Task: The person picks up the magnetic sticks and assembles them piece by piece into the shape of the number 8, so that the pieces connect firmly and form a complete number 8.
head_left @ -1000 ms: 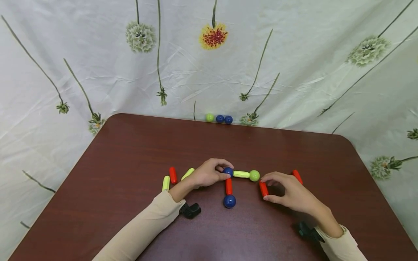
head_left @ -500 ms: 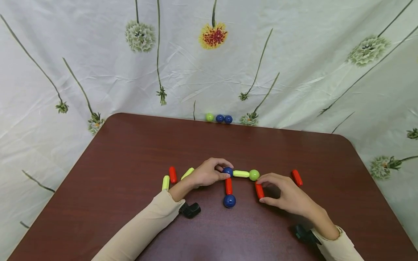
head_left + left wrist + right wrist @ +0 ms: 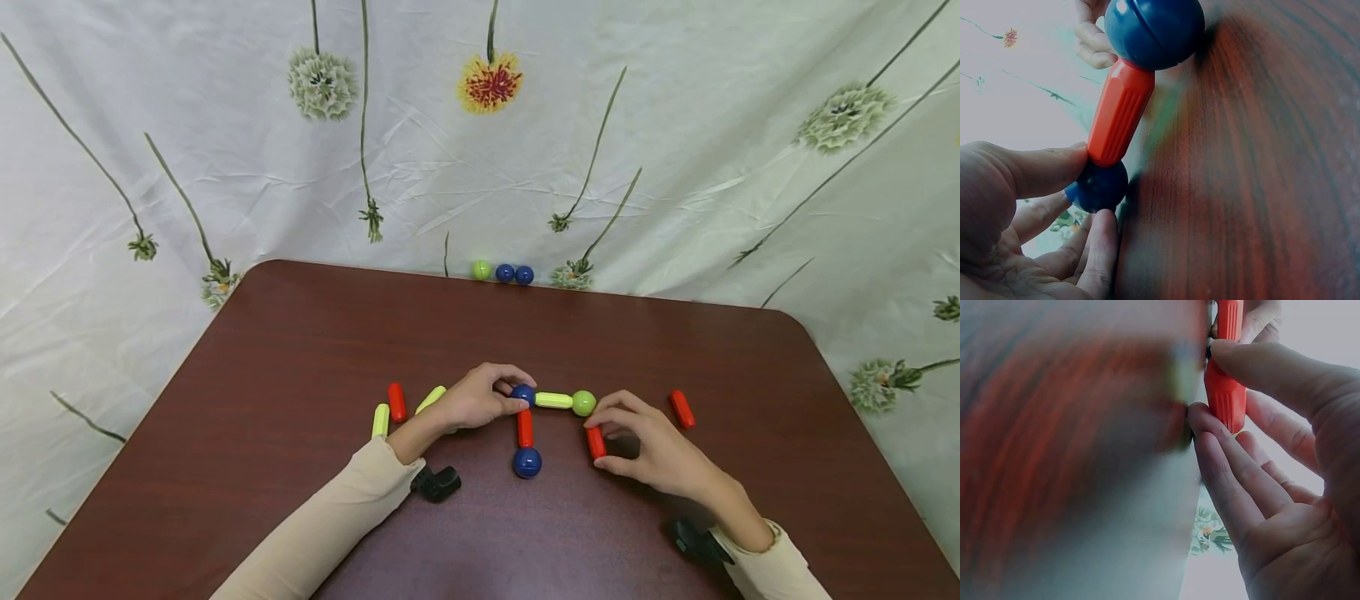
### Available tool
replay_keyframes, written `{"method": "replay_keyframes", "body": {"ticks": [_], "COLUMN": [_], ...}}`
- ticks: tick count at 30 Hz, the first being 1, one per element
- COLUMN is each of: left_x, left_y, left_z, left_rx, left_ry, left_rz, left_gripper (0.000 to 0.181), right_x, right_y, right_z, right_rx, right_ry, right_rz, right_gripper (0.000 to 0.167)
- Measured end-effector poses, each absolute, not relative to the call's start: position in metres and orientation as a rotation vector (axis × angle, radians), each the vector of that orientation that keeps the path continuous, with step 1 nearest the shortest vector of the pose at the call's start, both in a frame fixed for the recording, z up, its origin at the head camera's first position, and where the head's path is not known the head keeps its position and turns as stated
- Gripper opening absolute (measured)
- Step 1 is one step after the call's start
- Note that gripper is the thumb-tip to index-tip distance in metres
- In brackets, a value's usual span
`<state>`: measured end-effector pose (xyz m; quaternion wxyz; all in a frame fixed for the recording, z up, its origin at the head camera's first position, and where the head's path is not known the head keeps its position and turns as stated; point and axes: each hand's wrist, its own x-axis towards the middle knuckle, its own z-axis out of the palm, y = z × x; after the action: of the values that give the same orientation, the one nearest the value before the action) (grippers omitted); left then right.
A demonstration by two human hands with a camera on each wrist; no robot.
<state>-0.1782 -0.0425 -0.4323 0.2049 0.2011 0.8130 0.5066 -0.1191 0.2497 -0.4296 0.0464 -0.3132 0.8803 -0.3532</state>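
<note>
Clock dirs per head view, 12 = far side of the table (image 3: pixel 375 325). L hand (image 3: pixel 480 398) is pinching the corner blue ball (image 3: pixel 523 396) btwn thumb & fingers. From that ball, a joined red rod (image 3: pixel 526 428) is running to 6 o'clock, meeting the lower blue ball (image 3: pixel 527 462); a ribbed yellow rod (image 3: pixel 553 401) is running to 3, w/ a green ball (image 3: pixel 583 403) sitting on its other end. R hand (image 3: pixel 660 442) is holding the gripped red rod (image 3: pixel 596 442) btwn thumb & fingertips; this rod is lying btwn 5 & 6 o'clock from the green ball, v. near, can't tell if touching. A spare red rod (image 3: pixel 682 409) is lying at approx 1 from R hand. Around 9 from L hand, another red rod (image 3: pixel 397 402) is lying nr two yellow rods (image 3: pixel 381 421). Approx 12 from the corner ball, a far green ball (image 3: pixel 482 270) & two far blue balls (image 3: pixel 514 274) are sitting in a row by the far edge, against flower-print cloth (image 3: pixel 675 100).
</note>
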Motion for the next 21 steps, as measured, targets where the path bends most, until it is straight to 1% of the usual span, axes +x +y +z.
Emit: {"method": "replay_keyframes", "body": {"ticks": [6, 16, 21], "left_x": [-0.1784, -0.179, -0.1792], "left_y": [-0.0423, -0.0427, -0.0428], "left_z": [-0.4322, -0.4328, -0.433], "left_rx": [0.564, 0.58, 0.585], "left_ry": [2.272, 2.271, 2.268], "left_rz": [1.409, 1.41, 1.414], "left_gripper": [0.028, 0.029, 0.029], "right_x": [-0.1199, -0.1217, -0.122], "right_y": [0.2479, 0.248, 0.2485], "right_z": [-0.4301, -0.4332, -0.4348], "right_rx": [-0.937, -1.0, -1.013], "right_ry": [2.713, 2.72, 2.731], "right_rz": [-1.063, -1.08, -1.082], "right_gripper": [0.04, 0.036, 0.037]}}
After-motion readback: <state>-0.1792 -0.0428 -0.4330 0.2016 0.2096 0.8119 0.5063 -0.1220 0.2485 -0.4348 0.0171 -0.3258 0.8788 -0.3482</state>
